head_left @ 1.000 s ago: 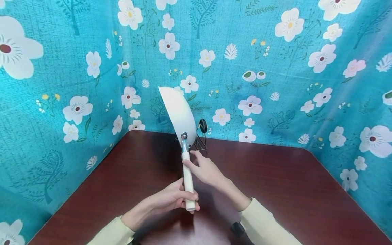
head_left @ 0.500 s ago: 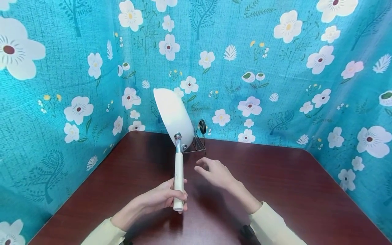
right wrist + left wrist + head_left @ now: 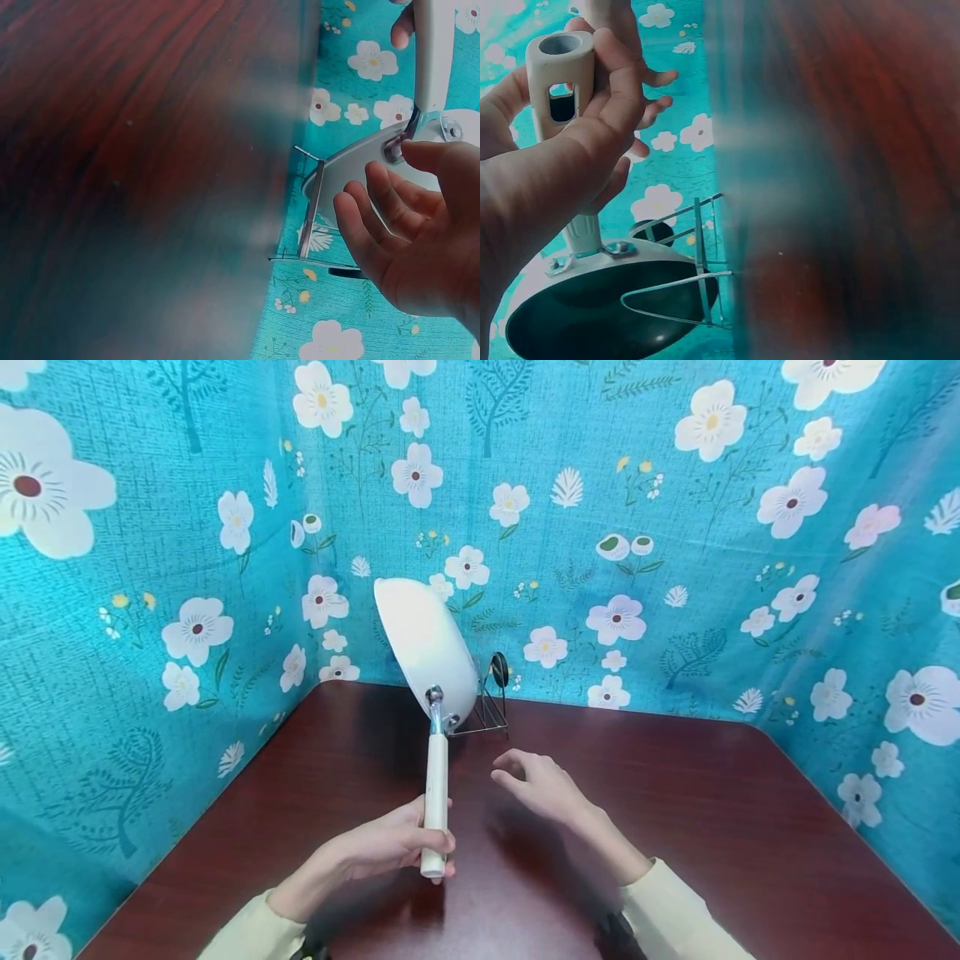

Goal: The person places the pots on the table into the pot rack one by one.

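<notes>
A frying pan, white outside and dark inside, stands on its side with its bowl (image 3: 429, 639) at the back and its white handle (image 3: 436, 785) slanting down toward me. My left hand (image 3: 386, 843) grips the handle near its end; in the left wrist view the thumb and fingers curl round it. My right hand (image 3: 547, 787) hovers right of the handle, fingers loosely bent, touching nothing. Beside the bowl is a metal wire rack (image 3: 700, 255), partly hidden behind the pan in the head view. Whether the rack carries the pan's weight I cannot tell.
A round black disc (image 3: 499, 668) sits at the rack's right side. Both stand near the back edge of the dark red-brown table (image 3: 675, 802). Blue flowered cloth (image 3: 570, 535) hangs behind the table and along its sides.
My right hand has left the handle and moved right. The pan's handle has swung slightly left in my left hand, its bowl leaning left, and more of the rack shows.
</notes>
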`<state>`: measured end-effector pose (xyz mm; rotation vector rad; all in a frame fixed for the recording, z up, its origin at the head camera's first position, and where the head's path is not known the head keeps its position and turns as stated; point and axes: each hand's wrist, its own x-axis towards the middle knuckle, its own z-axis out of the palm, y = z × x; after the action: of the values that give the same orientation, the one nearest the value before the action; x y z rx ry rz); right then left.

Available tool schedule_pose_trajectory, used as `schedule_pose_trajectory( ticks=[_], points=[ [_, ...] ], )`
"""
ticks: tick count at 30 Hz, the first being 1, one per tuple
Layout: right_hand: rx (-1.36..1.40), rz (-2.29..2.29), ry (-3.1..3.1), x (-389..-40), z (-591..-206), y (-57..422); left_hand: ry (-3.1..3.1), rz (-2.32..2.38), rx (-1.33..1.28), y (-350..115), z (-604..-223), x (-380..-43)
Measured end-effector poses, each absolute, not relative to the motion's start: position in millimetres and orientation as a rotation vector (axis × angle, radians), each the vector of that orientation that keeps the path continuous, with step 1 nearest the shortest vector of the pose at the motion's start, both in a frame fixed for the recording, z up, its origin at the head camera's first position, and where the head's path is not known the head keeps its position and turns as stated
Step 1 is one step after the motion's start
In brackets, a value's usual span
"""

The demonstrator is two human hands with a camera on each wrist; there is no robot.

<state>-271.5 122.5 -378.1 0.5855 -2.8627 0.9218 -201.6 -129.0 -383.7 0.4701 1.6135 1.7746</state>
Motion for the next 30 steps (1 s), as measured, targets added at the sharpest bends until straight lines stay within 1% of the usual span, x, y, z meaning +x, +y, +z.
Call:
schedule_pose_trajectory(
  ticks=[6, 12, 19, 25, 30],
  points=[
    [0.610, 0.946, -2.869, -269.9, -380.6, 117.9, 1.606, 1.774, 0.480, -122.1, -379.6, -201.1],
    [0.693, 1.069, -2.854, -265.7, -378.6, 107.9, 1.649, 1.763, 0.489, -113.0, -376.6, -203.4],
    [0.723, 1.096, -2.850, -260.6, -376.7, 98.1, 1.645, 1.774, 0.510, -112.7, -380.2, -206.6],
    [0.749, 1.072, -2.853, -263.7, -380.8, 100.4, 1.631, 1.788, 0.501, -114.6, -382.5, -206.9],
    [0.712, 1.038, -2.847, -266.9, -384.4, 106.4, 1.632, 1.786, 0.484, -117.0, -383.7, -207.4]
  ],
)
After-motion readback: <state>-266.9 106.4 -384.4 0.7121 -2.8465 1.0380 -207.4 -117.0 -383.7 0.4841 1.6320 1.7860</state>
